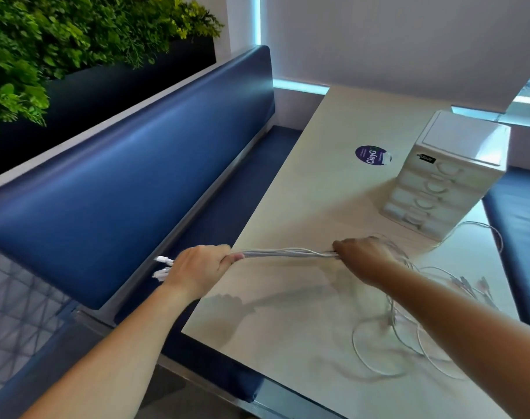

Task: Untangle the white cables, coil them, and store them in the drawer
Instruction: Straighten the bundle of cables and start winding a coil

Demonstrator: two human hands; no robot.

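Observation:
Several white cables (287, 253) run in a taut bundle between my two hands, just above the table's left edge. My left hand (197, 269) grips one end of the bundle, and white plugs (164, 266) stick out past its far side, over the bench. My right hand (365, 260) grips the bundle further right. Behind that hand the cables fall in loose tangled loops (408, 343) onto the pale table (303, 182). A small white drawer unit (448, 176) with several closed drawers stands at the back right of the table.
A round purple sticker (371, 155) lies on the table left of the drawer unit. A blue padded bench (136, 176) runs along the table's left side, with green plants (61, 40) behind its backrest. More blue seat (520, 231) shows at the right.

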